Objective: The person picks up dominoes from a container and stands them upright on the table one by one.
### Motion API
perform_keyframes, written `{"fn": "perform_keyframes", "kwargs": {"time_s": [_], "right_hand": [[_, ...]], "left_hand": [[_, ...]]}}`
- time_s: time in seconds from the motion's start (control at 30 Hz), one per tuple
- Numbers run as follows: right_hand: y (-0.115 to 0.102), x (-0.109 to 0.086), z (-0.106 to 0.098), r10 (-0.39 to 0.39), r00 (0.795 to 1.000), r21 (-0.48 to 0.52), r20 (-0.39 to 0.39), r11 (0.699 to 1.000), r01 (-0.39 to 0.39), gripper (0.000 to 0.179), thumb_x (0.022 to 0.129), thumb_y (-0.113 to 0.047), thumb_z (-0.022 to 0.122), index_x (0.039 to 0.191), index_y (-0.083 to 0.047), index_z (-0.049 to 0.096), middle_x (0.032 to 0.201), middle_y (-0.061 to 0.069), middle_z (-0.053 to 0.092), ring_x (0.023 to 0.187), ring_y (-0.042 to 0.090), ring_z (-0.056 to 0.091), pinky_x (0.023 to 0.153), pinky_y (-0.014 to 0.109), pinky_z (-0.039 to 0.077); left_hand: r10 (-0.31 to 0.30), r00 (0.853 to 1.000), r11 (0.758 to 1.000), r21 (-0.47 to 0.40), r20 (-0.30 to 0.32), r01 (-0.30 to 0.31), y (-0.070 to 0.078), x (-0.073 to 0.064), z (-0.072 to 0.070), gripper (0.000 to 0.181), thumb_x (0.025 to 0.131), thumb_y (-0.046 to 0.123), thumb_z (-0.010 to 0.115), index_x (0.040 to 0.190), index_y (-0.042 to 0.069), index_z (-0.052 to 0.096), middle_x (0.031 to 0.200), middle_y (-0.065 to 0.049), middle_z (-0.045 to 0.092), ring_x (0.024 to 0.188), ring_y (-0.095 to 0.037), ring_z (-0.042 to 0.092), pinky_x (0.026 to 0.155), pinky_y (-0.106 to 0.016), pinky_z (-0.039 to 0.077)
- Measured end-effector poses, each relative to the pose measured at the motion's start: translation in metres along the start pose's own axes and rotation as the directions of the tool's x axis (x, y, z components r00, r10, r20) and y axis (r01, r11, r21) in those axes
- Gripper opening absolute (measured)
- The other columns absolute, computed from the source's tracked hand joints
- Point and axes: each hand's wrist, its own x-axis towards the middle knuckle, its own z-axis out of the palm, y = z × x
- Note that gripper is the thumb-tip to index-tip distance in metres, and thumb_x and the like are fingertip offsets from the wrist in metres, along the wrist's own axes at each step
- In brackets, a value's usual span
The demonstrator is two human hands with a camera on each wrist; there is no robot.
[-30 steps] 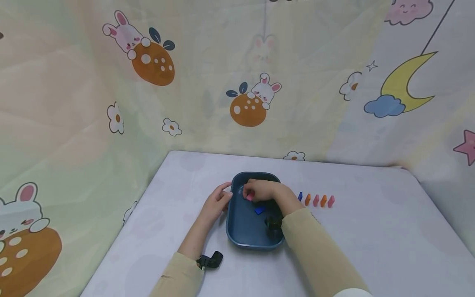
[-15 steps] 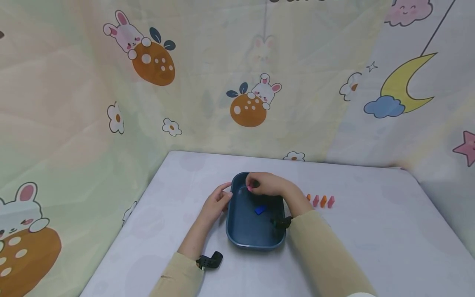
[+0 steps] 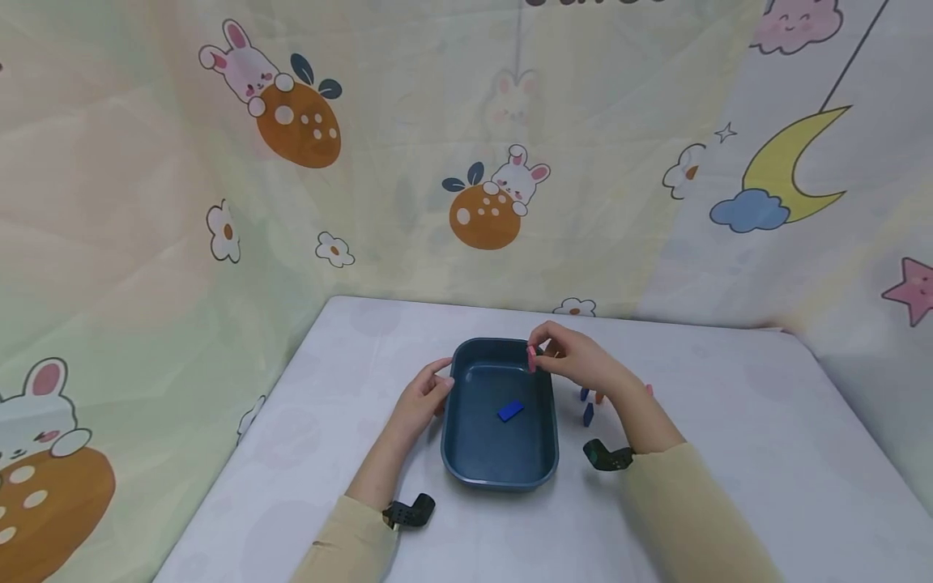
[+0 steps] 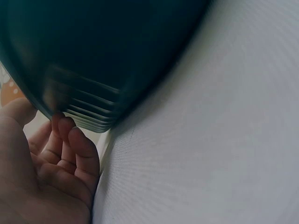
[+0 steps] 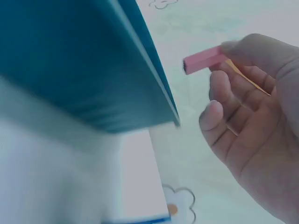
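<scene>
A dark blue rectangular tray [image 3: 499, 479] stands on the white table in the head view. A blue block [image 3: 510, 411] lies flat inside it. My left hand [image 3: 420, 397] holds the tray's left side, thumb and fingertips at the rim. In the left wrist view, the bent fingers [image 4: 84, 149] meet the tray's ribbed outer side. My right hand [image 3: 572, 354] pinches a small pink block [image 3: 532, 359] between thumb and fingers, at the tray's far right rim. The right wrist view shows the pink block [image 5: 202, 59] sticking out past the thumb, apart from the tray wall.
Right of the tray, a blue block [image 3: 588, 414] stands upright on the table. Behind it, another blue block [image 3: 584, 394], an orange block [image 3: 599, 397] and a pink block [image 3: 649, 389] are partly hidden by the right arm. A printed cloth [image 3: 394, 202] hangs behind the table.
My right hand has lifted the pink block from inside the tray and moved right to the far right rim. The blue block in the tray and my left hand have stayed put.
</scene>
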Motion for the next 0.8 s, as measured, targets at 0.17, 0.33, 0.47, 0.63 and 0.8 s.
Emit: {"fn": "perform_keyframes", "kwargs": {"time_s": [0.17,0.33,0.47,0.63,0.8], "right_hand": [[0.017,-0.029,-0.005,0.083,0.993,0.021,-0.081,0.996,-0.082,0.021,0.097,-0.024,0.063,0.117,-0.024,0.056,0.098,0.012,0.065,0.082,0.03,0.058,0.056,0.04,0.053],[0.039,-0.058,-0.008,0.124,0.982,0.054,-0.142,0.992,-0.117,0.024,0.096,-0.018,0.065,0.116,-0.021,0.054,0.099,0.017,0.067,0.078,0.038,0.061,0.063,0.035,0.054],[0.053,-0.081,-0.011,0.125,0.974,0.027,-0.188,0.992,-0.122,0.025,0.095,-0.016,0.065,0.117,-0.02,0.053,0.093,0.013,0.067,0.078,0.031,0.061,0.065,0.027,0.05],[0.067,-0.101,-0.009,0.108,0.97,-0.004,-0.218,0.994,-0.111,0.025,0.094,-0.012,0.065,0.116,-0.019,0.055,0.093,0.007,0.061,0.078,0.018,0.054,0.061,0.024,0.047],[0.084,-0.109,-0.002,0.122,0.97,-0.025,-0.209,0.991,-0.13,0.024,0.093,-0.009,0.065,0.112,-0.021,0.056,0.089,0.005,0.058,0.075,0.016,0.052,0.061,0.024,0.045]], "left_hand": [[-0.014,1.0,1.0,-0.009,-0.007,0.014,0.001,0.0,0.001,0.045,0.098,0.04,0.059,0.141,0.032,0.051,0.1,-0.006,0.065,0.077,-0.019,0.06,0.069,-0.03,0.05],[-0.016,1.0,1.0,0.007,-0.012,0.016,0.0,0.001,0.001,0.042,0.096,0.043,0.06,0.137,0.037,0.053,0.098,-0.006,0.065,0.078,-0.022,0.061,0.07,-0.031,0.051],[-0.012,1.0,1.0,0.019,-0.011,0.013,-0.001,0.002,0.001,0.042,0.096,0.045,0.06,0.137,0.037,0.053,0.098,-0.006,0.065,0.079,-0.022,0.061,0.071,-0.031,0.051],[-0.001,1.0,1.0,0.004,-0.013,0.001,-0.002,0.004,0.0,0.043,0.097,0.042,0.061,0.139,0.035,0.053,0.101,-0.01,0.066,0.077,-0.021,0.06,0.069,-0.031,0.051],[-0.02,1.0,1.0,-0.016,0.012,0.02,-0.003,0.006,0.0,0.045,0.098,0.038,0.06,0.142,0.03,0.051,0.107,-0.016,0.065,0.076,-0.019,0.059,0.069,-0.031,0.05]]}}
